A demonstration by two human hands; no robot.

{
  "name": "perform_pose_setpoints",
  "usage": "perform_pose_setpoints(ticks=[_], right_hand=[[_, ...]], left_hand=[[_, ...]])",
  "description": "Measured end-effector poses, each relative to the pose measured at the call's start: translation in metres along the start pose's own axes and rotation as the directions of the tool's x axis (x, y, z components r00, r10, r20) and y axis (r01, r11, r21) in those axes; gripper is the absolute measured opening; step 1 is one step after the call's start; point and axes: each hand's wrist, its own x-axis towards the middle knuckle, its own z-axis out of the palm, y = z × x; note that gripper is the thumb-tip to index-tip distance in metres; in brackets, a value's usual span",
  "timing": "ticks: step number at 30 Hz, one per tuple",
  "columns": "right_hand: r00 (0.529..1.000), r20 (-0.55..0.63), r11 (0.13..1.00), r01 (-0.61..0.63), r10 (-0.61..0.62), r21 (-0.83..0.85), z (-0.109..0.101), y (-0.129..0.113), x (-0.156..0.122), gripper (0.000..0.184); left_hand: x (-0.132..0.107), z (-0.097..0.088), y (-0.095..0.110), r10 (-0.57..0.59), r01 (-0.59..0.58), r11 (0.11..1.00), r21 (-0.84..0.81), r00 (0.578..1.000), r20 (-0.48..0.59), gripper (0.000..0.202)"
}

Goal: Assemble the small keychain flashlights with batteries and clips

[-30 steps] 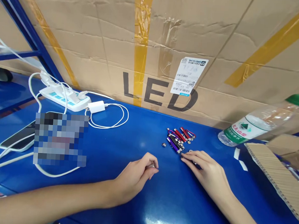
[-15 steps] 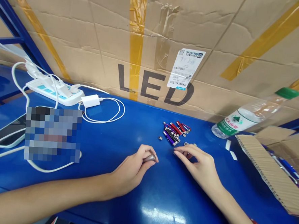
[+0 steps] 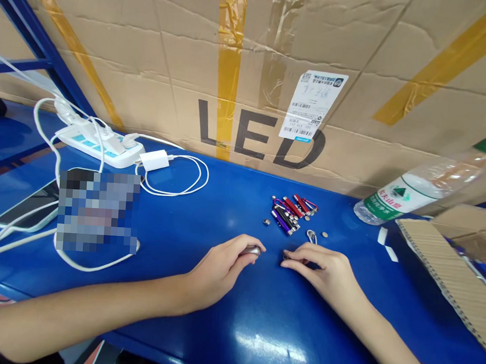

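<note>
I have my left hand (image 3: 223, 266) curled with thumb and fingers pinching a smooth, rounded, silver-grey metal piece (image 3: 252, 250); only its end pokes out. My right hand (image 3: 330, 264), just across a small gap, pinches a tiny dark piece (image 3: 285, 256) at its fingertips. It is too small for me to tell what it is. If I squeeze it badly, it could pop out and skip over the shiny blue metal tabletop (image 3: 225, 203). The smooth metal piece could slip too, if my grip gets loose.

Just past my right hand lie a shiny silver metal clip (image 3: 311, 237) and a flat, round silver disc (image 3: 324, 235). A careless knuckle could knock the disc away, because it is small and loose.

Farther ahead of my right hand sits a heap of thin purple, black and red shiny tubes (image 3: 280, 223). A dropped bit could get lost in there. Past everything stands a big brown cardboard box (image 3: 172, 62).
</note>
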Motion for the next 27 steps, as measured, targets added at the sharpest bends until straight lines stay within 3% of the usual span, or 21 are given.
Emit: perform_pose_setpoints(ticks=[12,20,27], right_hand=[[0.992,0.073,0.995,-0.100,0.098,0.019,-0.007,-0.002,0.000,0.008],[0.982,0.024,0.952,-0.185,0.185,0.243,0.010,-0.022,-0.001,0.007],[0.990,-0.081,0.991,-0.113,0.119,0.077,0.014,-0.014,-0.005,0.014]], left_hand=[[-0.002,0.004,-0.006,0.010,-0.010,1.000,-0.003,0.998,0.064,0.016],[-0.001,0.005,-0.004,0.029,-0.033,0.999,0.035,0.993,0.111,0.017],[0.000,0.005,-0.005,0.019,-0.022,0.997,0.074,0.999,0.041,0.018]])
